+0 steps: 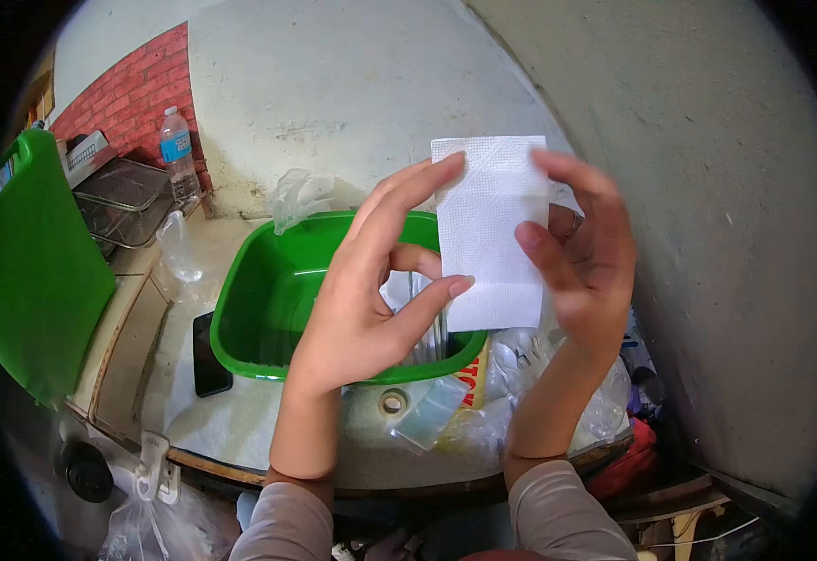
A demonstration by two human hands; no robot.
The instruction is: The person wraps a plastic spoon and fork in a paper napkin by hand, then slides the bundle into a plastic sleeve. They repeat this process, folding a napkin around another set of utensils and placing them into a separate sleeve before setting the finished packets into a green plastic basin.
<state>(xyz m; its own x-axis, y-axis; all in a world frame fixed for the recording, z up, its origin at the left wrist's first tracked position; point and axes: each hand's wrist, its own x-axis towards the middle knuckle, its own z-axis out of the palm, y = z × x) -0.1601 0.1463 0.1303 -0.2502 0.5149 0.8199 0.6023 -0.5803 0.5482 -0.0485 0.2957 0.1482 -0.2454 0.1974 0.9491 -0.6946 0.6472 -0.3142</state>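
Note:
A white folded paper napkin [491,238] with an embossed texture is held upright above the green basin [240,352]. My left hand [371,290] grips its left edge, thumb in front near the bottom and a fingertip at the upper left corner. My right hand [584,252] is at the right edge, its thumb over the front and its index finger at the top corner; it is slightly blurred. Behind my left hand, whitish items lie inside the basin, partly hidden. Clear plastic packs with white plastic cutlery [513,360] lie below my right hand.
A black phone [210,355], a tape roll [392,403] and a clear plastic sleeve [427,416] lie on the table around the basin. At left are a green plastic container [39,271], a wire mesh tray [128,196] and a water bottle [178,157]. A wall rises at right.

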